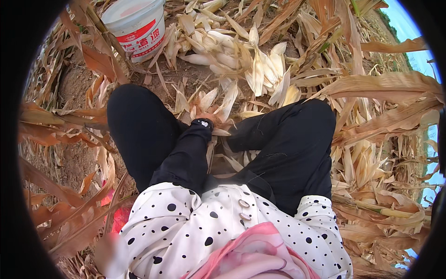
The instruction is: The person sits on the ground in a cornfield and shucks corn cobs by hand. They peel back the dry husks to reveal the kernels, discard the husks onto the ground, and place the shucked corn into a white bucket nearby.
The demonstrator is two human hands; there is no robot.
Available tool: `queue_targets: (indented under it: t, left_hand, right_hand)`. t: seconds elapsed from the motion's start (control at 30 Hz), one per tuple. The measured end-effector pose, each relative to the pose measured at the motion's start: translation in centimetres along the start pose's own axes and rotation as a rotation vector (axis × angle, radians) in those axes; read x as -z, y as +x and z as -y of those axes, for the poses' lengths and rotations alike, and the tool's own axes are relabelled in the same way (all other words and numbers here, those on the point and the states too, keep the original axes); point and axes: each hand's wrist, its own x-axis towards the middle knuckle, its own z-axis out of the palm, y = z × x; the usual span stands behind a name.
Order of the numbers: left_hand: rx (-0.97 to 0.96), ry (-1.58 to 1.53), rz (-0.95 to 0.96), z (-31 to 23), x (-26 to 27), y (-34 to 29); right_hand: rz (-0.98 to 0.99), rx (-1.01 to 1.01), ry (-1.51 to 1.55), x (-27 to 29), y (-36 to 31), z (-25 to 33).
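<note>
Between my bent knees, my left hand (203,116) reaches down into dry corn leaves. It looks closed on a pale corn husk (227,101), whose leaves fan out around it, though the fingers are partly hidden. A black sleeve covers that wrist. Just past the hand lies a pile of pale, husk-covered corn ears (223,51), with more spread husks (267,69) at its right side. My right hand does not show; only its spotted upper sleeve (318,214) appears beside my right leg.
A white bucket (151,30) with a red label stands on bare soil at the far left. Dry corn stalks and long brown leaves (381,88) crowd both sides. Something red (121,217) lies by my left side.
</note>
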Motion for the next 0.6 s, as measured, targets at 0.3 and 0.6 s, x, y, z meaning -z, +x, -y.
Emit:
queue_targets:
  t: [0.3, 0.6]
  left_hand:
    - [-0.072, 0.025, 0.042, -0.7, 2.1, -3.2]
    - [-0.120, 0.065, 0.095, -1.4, 4.1, -5.4]
  right_hand:
    - [0.044, 0.129, -0.936, -12.7, 5.3, 0.7]
    - [0.118, 0.245, -1.139, -16.5, 3.5, 3.6]
